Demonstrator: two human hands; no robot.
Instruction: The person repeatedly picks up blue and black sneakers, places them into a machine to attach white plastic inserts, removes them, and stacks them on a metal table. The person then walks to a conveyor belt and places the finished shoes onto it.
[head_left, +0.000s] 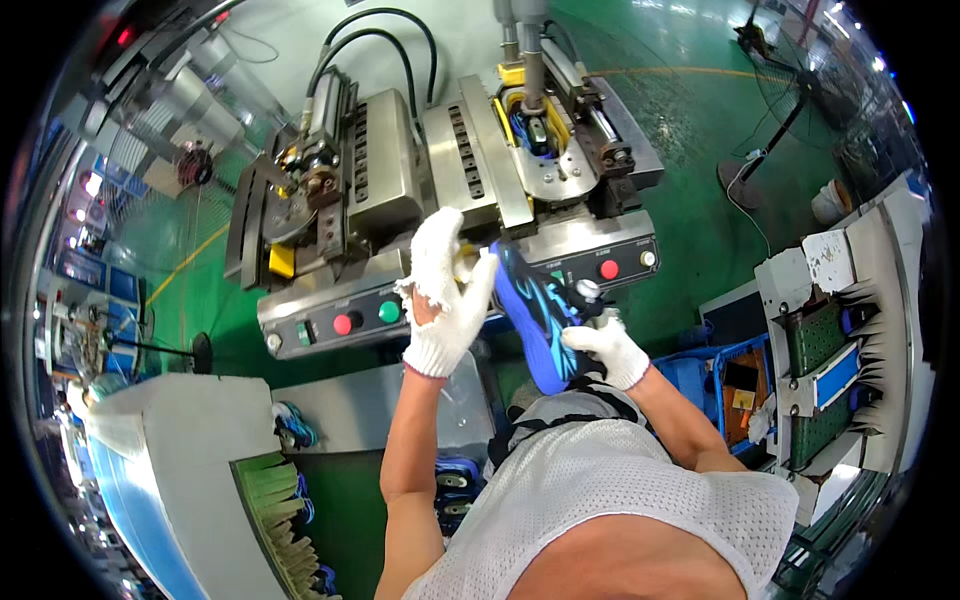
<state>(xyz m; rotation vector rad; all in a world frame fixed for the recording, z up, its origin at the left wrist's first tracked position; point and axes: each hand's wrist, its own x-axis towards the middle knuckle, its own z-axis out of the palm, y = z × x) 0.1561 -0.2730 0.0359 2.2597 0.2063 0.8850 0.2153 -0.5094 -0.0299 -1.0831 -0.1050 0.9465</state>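
Note:
A sports shoe [545, 315] with a bright blue sole and a black upper with light-blue markings hangs in front of my torso, its sole side toward the left. My right hand [608, 350], in a white knit glove, is closed on the shoe near its ankle opening. My left hand [445, 290], in a frayed white glove torn open at the palm, is raised with thumb and fingers apart. Its thumb comes right beside the shoe's far end; whether they touch I cannot tell. A metal pressing machine [440, 170] stands just beyond both hands.
A second shoe sits in the machine's right-hand station [540, 130]. Coloured buttons line its front panel [345, 322]. Bristle-curtained conveyor openings stand on the left [265, 500] and right [870, 370], with shoes inside. A blue crate [715, 370] is at the right, a standing fan [790, 110] far right.

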